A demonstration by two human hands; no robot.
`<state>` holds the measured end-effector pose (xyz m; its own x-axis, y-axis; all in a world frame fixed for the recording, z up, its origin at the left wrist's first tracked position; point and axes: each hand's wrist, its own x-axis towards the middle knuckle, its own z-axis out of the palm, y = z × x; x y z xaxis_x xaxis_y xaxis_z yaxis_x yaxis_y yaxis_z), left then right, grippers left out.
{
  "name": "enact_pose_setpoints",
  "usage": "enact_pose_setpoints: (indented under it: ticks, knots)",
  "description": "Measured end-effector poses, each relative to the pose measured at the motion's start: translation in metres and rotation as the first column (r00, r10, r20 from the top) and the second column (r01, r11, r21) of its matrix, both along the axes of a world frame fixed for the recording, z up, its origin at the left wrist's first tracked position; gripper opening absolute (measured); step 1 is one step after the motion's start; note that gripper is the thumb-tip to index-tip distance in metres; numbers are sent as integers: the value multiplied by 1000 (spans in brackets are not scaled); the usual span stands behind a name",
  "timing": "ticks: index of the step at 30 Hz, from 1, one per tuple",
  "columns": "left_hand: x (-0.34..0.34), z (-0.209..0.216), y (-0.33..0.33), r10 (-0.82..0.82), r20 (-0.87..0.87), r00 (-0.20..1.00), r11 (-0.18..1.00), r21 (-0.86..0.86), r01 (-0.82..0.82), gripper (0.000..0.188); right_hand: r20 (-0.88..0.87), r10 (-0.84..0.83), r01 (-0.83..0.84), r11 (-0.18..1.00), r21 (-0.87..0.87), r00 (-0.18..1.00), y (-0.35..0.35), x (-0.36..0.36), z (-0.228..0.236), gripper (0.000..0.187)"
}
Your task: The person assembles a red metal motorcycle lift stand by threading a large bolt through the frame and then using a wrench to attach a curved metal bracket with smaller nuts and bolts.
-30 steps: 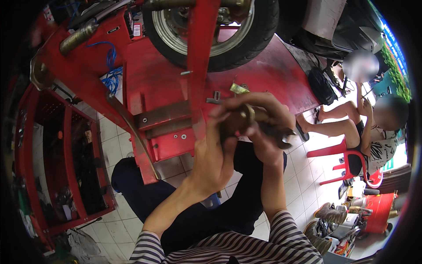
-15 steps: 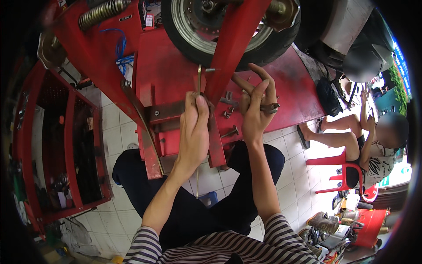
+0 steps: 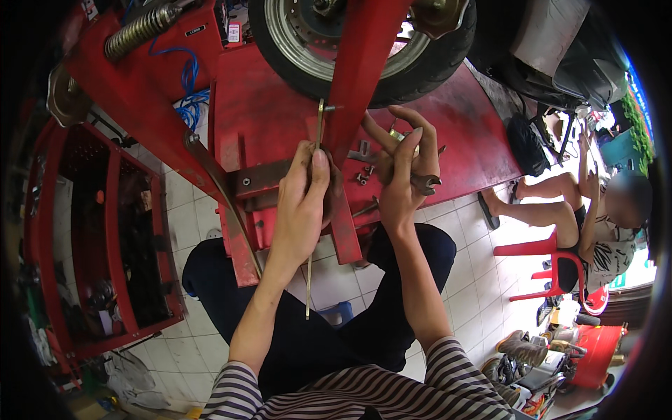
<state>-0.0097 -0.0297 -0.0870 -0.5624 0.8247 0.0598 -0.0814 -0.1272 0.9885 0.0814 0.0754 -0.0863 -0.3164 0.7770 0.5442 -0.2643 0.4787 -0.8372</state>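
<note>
My left hand (image 3: 303, 199) is closed around a long, thin flat metal strip (image 3: 309, 287), held nearly upright. Its top end is beside a bolt (image 3: 330, 108) that sticks out of the slanted red post (image 3: 360, 63); whether they touch, I cannot tell. To the right, my right hand (image 3: 404, 178) has curled fingers around an open-end wrench (image 3: 424, 184), whose jaw shows near the palm. A small shiny metal piece (image 3: 397, 133) shows between those fingers, its kind unclear. Behind, on the red platform (image 3: 455, 140), are a small metal bracket (image 3: 360, 150) and loose bolts (image 3: 364, 175).
Past the post stands a scooter wheel (image 3: 413, 91) with a black tyre. A red tool cart (image 3: 112, 238) is on the left, and blue cable (image 3: 189, 105) lies behind it. At right a person sits on a red plastic chair (image 3: 539, 250), near a pile of parts (image 3: 532, 371).
The strip's lower end has swung slightly left. My right hand has turned the wrench a little, and the shiny piece between its fingers now shows. The view has shifted slightly.
</note>
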Motion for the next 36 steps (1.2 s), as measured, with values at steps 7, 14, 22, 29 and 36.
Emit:
enact_pose_setpoints:
  ticks: [7, 14, 22, 29, 36]
  knots:
    - [-10, 8, -7, -146, 116, 982, 989, 28, 144, 33, 9, 45, -45, 999, -9, 999, -1, 4, 0, 28]
    - [-11, 2, -7, -50, -37, 998, 997, -64, 48, 39, -57, 96, -101, 989, -107, 994, -4, 2, 6, 27]
    - [-16, 6, -7, -62, -66, 996, 998, -19, 61, 37, -71, 102, -110, 987, -116, 992, 0, 2, 2, 27]
    - [-13, 12, -10, -53, -208, 977, 998, -46, 44, 40, -88, 122, -133, 983, -128, 989, 1, 2, -2, 25]
    - [-15, 2, -8, -28, -214, 976, 998, -65, 15, 44, -65, 84, -89, 993, -75, 994, -3, 0, -1, 24]
